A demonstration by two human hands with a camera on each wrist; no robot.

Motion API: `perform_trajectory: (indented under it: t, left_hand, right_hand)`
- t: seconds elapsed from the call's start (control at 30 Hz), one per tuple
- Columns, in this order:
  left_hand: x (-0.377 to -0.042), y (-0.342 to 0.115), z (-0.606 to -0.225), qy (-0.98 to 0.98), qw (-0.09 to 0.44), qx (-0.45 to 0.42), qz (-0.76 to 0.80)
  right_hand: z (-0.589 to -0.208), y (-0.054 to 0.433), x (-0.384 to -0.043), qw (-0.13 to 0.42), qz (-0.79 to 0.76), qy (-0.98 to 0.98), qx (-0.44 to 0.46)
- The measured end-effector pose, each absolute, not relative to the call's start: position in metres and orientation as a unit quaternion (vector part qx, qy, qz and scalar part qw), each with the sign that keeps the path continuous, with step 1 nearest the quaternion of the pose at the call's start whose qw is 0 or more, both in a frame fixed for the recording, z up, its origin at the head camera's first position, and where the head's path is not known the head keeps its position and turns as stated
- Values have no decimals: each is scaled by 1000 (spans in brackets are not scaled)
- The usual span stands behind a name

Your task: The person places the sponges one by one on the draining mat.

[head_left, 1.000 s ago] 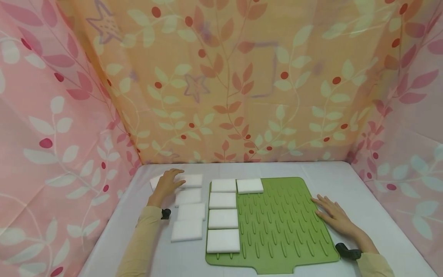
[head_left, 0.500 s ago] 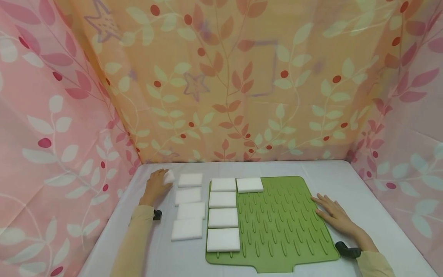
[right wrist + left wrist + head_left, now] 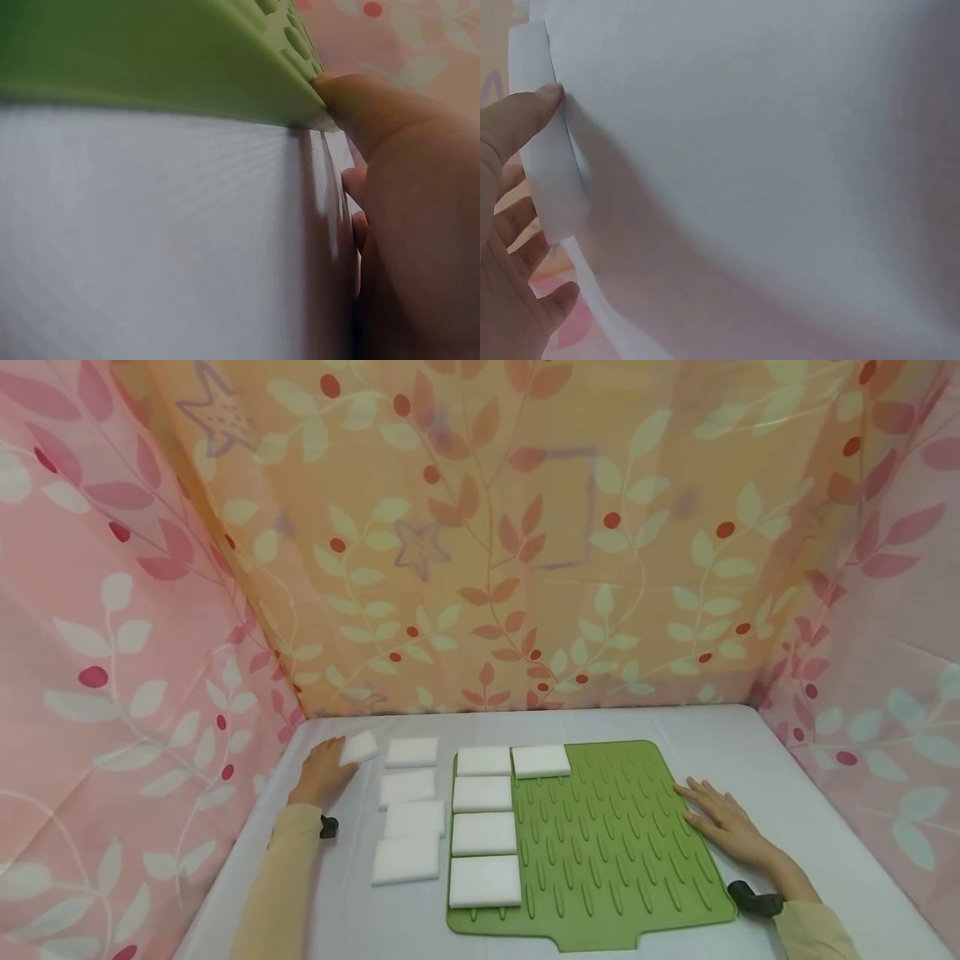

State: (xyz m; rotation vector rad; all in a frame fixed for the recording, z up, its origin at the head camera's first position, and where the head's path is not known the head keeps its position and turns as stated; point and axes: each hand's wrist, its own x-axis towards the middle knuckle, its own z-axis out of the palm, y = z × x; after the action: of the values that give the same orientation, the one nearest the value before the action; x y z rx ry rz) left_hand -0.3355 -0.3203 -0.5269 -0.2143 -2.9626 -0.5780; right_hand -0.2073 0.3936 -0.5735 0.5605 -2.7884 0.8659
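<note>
Five blocks (image 3: 484, 881) were set on the mat (image 3: 615, 843), five remaining, one block (image 3: 360, 747) seemingly pinched by left hand (image 3: 319, 772), right hand (image 3: 724, 822) relaxed.

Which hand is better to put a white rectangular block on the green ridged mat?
Probably the left hand: it pinches one white rectangular block, near the other loose blocks. The right hand touches the right edge of the green ridged mat, with the mat between it and those blocks.
</note>
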Motion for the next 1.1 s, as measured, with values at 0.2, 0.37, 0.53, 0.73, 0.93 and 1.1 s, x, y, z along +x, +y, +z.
perform_trajectory:
  t: [0.2, 0.37, 0.53, 0.73, 0.93, 1.1]
  left_hand:
    - [-335, -324, -529, -976, 37, -49, -209]
    - [-330, -318, -522, -973, 42, -51, -221]
    - [-329, -314, -519, -974, 65, -61, -208]
    - [-329, -310, -517, -975, 82, -71, -192]
    - [-324, -294, -507, -973, 95, -83, -196]
    - [-320, -278, -497, -968, 111, -104, -202]
  right_hand:
    - [-572, 394, -206, 86, 290, -934, 188]
    - [-572, 393, -205, 89, 296, -932, 191]
    - [-574, 394, -207, 81, 294, -934, 185]
    - [-574, 394, -207, 80, 291, -936, 183]
    - [-573, 394, -206, 83, 290, -935, 185]
    - [-575, 394, -206, 87, 295, -933, 188]
